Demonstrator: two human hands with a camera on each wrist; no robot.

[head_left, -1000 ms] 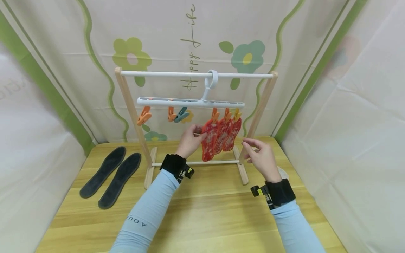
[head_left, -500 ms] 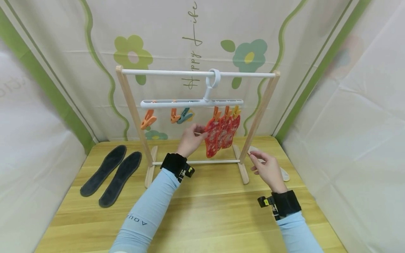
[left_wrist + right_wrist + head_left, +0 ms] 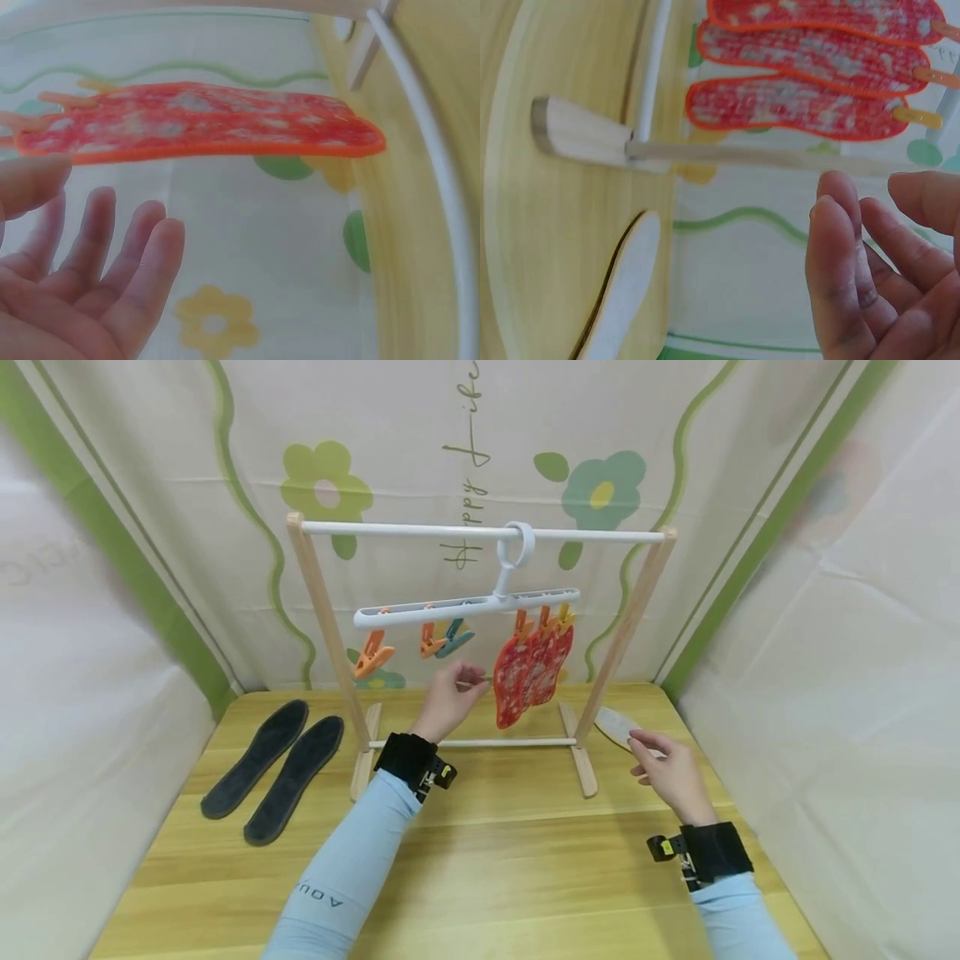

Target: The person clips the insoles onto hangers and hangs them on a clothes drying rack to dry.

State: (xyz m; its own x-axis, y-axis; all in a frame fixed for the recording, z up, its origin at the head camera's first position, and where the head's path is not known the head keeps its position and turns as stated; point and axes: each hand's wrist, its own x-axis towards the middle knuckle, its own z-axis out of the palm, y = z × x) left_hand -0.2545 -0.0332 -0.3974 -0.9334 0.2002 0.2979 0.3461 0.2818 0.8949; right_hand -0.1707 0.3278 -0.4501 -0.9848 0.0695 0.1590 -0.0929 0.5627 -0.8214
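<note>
Three red insoles with pale mottling and orange edges hang from a white hanger, held by two orange pegs and one yellow peg. My left hand is at the left edge of the nearest red insole; in the left wrist view its thumb and fingers are apart with nothing between them. To the right of the rack, my right hand is loosely bent and holds nothing. It overlaps a white insole on the table, which the right wrist view shows lying below the hand.
The hanger hooks over the white top bar of a wooden rack. Two orange pegs and a teal peg dangle bare at its left. Two dark grey insoles lie on the left of the table. Cloth walls surround it.
My right hand has moved right and down, away from the rack toward the white insole. The hanger has swivelled, its left end coming nearer, while my left hand stays about where it was.
</note>
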